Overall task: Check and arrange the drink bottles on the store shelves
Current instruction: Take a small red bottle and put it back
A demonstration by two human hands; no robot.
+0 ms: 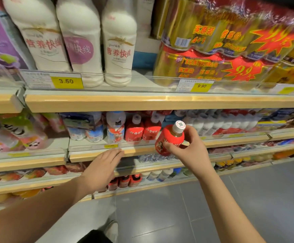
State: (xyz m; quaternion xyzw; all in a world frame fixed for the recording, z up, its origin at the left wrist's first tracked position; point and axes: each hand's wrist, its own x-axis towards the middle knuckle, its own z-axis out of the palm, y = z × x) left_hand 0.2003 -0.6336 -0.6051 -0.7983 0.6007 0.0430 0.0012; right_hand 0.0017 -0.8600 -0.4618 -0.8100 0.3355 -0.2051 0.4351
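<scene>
Here, at your far left a purple carton [0, 41] stands on the top shelf, and beside it three tall white bottles [80, 42] with red lettering stand upright behind a yellow price tag [66, 81] marked 3.50. On the shelf below them, blurred bottles with green and pink labels [20, 130] fill the left end. Your left hand [104, 165] reaches forward with its fingers straight and held together, holding nothing; the fingertips lie at the wooden front edge of the middle shelf [142, 151], though you cannot tell whether they press on it. Just above that hand, a white-capped bottle with a blue and red label [115, 127] stands upright on the shelf, and next to it on the right stand two red-labelled bottles [134, 130] side by side. Right of those, off the shelf and in front of its edge, the red bottle [169, 140] sits tilted in your right hand [190, 149], its white cap leaning up and to the right; your fingers and thumb are curled round its body. Above, gold multipacks [221, 44] with red bursts rest on the top shelf behind a tag reading 9.90 [201, 86]. Further right on the middle shelf runs a row of white bottles [221, 123], and grey floor tiles [248, 199] show below
</scene>
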